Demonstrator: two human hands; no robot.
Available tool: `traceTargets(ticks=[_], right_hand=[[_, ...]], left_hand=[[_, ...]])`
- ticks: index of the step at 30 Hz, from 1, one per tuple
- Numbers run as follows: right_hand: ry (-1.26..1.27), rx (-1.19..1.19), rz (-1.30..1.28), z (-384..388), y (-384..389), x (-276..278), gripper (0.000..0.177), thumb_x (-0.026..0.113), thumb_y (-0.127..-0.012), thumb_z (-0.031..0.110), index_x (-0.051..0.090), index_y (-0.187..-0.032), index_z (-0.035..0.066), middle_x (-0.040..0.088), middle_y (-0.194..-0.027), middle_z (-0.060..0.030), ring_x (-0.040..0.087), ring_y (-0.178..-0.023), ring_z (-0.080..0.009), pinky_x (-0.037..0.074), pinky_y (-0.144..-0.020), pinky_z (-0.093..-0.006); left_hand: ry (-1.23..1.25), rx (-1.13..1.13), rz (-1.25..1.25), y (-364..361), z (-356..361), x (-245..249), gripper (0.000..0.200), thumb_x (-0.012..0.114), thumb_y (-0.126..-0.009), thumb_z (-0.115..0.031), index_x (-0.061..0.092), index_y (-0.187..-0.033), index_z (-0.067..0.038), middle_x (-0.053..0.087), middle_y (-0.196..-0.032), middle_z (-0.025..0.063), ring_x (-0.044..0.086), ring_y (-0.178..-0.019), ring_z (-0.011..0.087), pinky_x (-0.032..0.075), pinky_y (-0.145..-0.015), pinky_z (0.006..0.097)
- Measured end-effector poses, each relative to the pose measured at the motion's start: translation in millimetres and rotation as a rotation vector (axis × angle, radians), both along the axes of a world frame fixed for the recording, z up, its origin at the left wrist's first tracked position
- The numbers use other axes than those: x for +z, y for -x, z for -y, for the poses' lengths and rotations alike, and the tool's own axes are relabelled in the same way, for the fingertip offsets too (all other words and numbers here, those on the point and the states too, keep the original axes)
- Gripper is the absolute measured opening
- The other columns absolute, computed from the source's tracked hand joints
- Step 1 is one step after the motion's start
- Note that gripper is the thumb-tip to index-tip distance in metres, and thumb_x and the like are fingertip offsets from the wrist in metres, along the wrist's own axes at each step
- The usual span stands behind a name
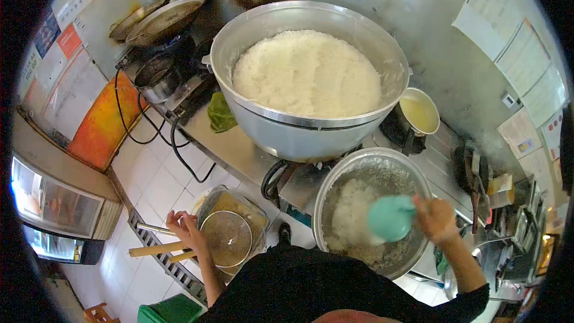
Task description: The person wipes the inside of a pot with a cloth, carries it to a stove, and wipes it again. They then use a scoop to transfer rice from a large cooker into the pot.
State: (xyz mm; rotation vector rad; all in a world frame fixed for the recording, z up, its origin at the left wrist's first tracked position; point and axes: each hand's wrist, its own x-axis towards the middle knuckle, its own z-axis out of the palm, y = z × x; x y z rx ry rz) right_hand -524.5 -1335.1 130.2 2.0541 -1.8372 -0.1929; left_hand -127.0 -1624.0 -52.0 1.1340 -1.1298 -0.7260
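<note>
My right hand (435,220) is closed on a teal plastic mug (390,219), slightly blurred by motion. The mug is over a wide metal basin (321,203), where a mound of white, grainy food (353,200) lies. Over at the left, my left hand (186,230) has loosely bent fingers spread apart, with nothing seen in them. Below and beside it are a round mesh sieve (226,238) and wooden handles (156,249). The sieve rests over a clear plastic tub (258,218) that has brownish contents.
A large metal pot (311,137) full of white, grainy food stands on the stove ahead. Right of it is a small pan (433,110) with yellowish liquid. A green cloth (221,112), a dark saucepan (158,78) and black hoses (179,149) are to the left.
</note>
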Motion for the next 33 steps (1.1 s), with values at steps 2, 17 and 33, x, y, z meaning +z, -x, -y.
traceTargets(ticks=[2, 17, 33], right_hand=[[0.225, -0.078, -0.109, 13.1, 14.1, 33.3, 0.046, 0.056, -0.064, 0.011, 0.052, -0.109, 0.008, 0.054, -0.082, -0.0096, 0.051, -0.064, -0.0248, 0.043, -0.056, -0.0353], [0.039, -0.252, -0.245, 499.5, 141.7, 28.4, 0.014, 0.051, -0.070, 0.013, 0.058, -0.077, 0.002, 0.060, -0.079, -0.0138, 0.060, -0.072, -0.0270, 0.048, -0.057, -0.0391], [-0.374, -0.108, -0.216, 420.3, 83.6, 23.7, 0.017, 0.051, -0.065, 0.011, 0.060, -0.077, 0.003, 0.059, -0.077, -0.0157, 0.058, -0.071, -0.0313, 0.046, -0.060, -0.0412]], left_hand=[[-0.037, -0.017, 0.024, 6.2, -0.4, 9.5, 0.033, 0.046, -0.083, -0.009, 0.031, -0.112, -0.003, 0.044, -0.088, 0.0063, 0.045, -0.065, 0.0104, 0.040, -0.059, 0.0222], [-0.065, -0.077, -0.124, -1.1, 19.3, -25.5, 0.031, 0.044, -0.084, -0.011, 0.029, -0.111, -0.005, 0.040, -0.090, 0.0048, 0.040, -0.070, 0.0088, 0.037, -0.060, 0.0207], [-0.221, 0.049, -0.046, -8.8, 4.4, -52.7, 0.033, 0.046, -0.085, -0.017, 0.031, -0.111, -0.003, 0.039, -0.085, 0.0043, 0.041, -0.071, 0.0109, 0.038, -0.058, 0.0221]])
